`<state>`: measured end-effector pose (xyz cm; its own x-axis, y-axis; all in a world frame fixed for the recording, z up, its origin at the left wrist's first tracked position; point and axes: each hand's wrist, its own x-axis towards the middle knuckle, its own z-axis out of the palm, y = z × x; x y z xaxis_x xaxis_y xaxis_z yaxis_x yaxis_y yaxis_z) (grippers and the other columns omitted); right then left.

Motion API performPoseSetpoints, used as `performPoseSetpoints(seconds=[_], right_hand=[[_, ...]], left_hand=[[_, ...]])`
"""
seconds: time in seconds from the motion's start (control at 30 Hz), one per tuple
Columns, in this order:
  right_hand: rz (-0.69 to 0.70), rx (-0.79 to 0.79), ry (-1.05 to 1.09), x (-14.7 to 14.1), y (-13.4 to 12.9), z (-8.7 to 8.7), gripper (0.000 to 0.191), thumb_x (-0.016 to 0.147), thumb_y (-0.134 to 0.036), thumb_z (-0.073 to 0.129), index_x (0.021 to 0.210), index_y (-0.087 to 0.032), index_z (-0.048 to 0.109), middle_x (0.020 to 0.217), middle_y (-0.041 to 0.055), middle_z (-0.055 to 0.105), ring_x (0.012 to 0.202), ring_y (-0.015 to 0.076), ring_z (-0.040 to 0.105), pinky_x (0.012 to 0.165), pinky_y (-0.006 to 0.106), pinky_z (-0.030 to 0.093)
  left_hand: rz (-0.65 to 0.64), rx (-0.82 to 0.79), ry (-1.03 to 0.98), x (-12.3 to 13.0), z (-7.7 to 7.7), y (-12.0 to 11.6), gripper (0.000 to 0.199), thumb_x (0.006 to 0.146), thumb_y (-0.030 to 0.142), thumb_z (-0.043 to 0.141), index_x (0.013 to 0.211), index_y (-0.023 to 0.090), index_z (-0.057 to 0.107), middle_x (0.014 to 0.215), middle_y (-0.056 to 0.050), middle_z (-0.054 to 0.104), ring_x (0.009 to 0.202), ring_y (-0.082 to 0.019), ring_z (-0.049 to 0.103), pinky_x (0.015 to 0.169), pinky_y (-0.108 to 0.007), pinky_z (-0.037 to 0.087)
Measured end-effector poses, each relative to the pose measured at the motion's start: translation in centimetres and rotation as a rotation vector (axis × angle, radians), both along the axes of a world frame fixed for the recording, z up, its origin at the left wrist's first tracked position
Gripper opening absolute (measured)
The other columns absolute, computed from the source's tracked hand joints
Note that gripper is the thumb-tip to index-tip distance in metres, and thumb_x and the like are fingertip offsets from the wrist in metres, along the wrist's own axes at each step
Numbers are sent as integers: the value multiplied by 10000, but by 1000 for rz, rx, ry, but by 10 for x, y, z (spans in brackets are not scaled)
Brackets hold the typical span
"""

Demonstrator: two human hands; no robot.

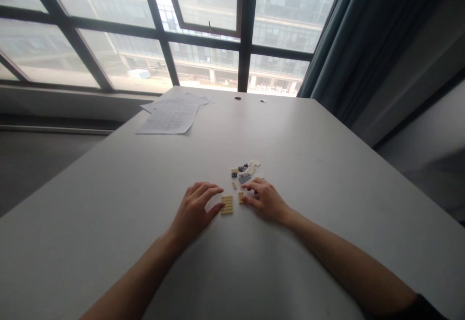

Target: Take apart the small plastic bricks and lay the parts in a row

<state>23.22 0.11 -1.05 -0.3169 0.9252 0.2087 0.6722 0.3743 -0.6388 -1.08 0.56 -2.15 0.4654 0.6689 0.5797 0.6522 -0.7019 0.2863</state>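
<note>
On the white table, a larger tan building-block plate (227, 205) lies flat beside my left hand (198, 206). The thumb of that hand reaches its left edge, while the other fingers curve above it, apart from the thumb. My right hand (267, 199) rests to the right with thumb and index finger spread. Its thumb tip is at a smaller tan plate (240, 198), partly covered, so I cannot tell how firmly it touches. A narrow gap separates the two tan plates. Just beyond them lies a tiny tan piece (234, 185).
Behind my right hand is a small pile with grey plates (244, 178), white pieces (251, 167) and dark pieces (234, 175). Printed papers (169, 116) lie at the table's far left. Windows stand beyond the far edge, and a dark curtain (337, 44) hangs at the right.
</note>
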Motion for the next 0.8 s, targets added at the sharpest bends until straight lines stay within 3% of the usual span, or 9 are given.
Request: performPoseSetpoints(seconds=[0.17,0.33,0.5,0.7,0.8], right_hand=[[-86,59,-12,16,18,4,255,810,-164,637,1060,-195,675,956,54,631,870,170,574,834,323,462],[45,140,-83,11,35,9,287,787,-143,666,1060,-227,682,1036,66,617,1009,193,540,918,348,429],[172,124,-252,-12,48,15,256,752,-205,720,1007,-203,716,977,80,623,959,214,547,911,364,411],[215,128,-341,-24,57,14,197,737,-202,720,932,-224,737,978,75,632,947,223,551,907,369,389],[218,145,-329,-20,57,12,229,752,-228,715,980,-208,723,985,80,633,950,220,552,922,366,389]], left_hand=[[13,-18,-8,0,1,-1,220,851,326,597,1032,204,625,1017,-66,660,972,-215,565,873,-376,449],[24,-34,-19,1,1,-1,208,859,319,576,1025,206,631,1013,-64,662,970,-213,571,873,-379,453],[12,-35,-21,0,2,-3,194,863,300,575,1023,201,620,1000,-64,658,959,-211,566,871,-382,448],[10,-39,-20,1,3,-4,183,862,283,577,1020,200,616,1000,-62,657,959,-211,565,871,-379,447],[11,-41,-24,1,3,-3,186,859,285,579,1020,199,618,999,-63,658,957,-211,568,871,-379,451]])
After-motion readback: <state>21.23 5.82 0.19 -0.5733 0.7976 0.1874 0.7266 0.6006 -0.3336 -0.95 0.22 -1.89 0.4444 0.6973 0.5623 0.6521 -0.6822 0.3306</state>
